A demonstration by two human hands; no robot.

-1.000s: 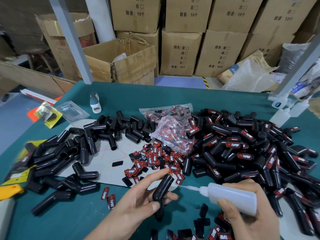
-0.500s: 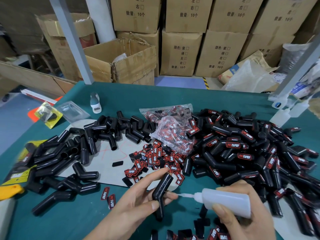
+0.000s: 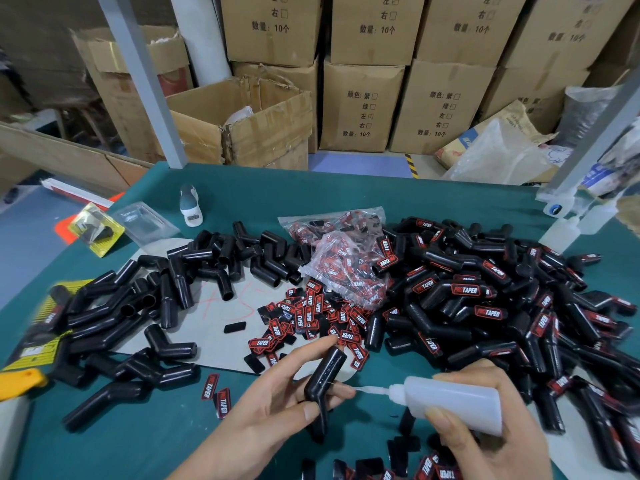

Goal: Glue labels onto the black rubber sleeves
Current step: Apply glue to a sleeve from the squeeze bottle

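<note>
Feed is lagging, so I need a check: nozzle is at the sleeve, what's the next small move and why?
Probably squeeze the glue bottle gently to lay a dab. The right hand holds its nozzle tip against the bare black sleeve near the bend, the left hand holds that sleeve up, and no label is on its visible side yet.

Sleeve in your left grip (image 3: 270,407): plain glossy black sleeve (image 3: 323,382).
Bottle in your right grip (image 3: 485,441): translucent white bottle (image 3: 453,405).
Labels (image 3: 311,317): black with red border and red-and-white lettering.
Desk (image 3: 277,192): teal green.
Board (image 3: 221,327) under your unlabelled sleeves: pale grey, faint red scrawl.
Boxes (image 3: 360,105): brown cardboard, black print.
</note>
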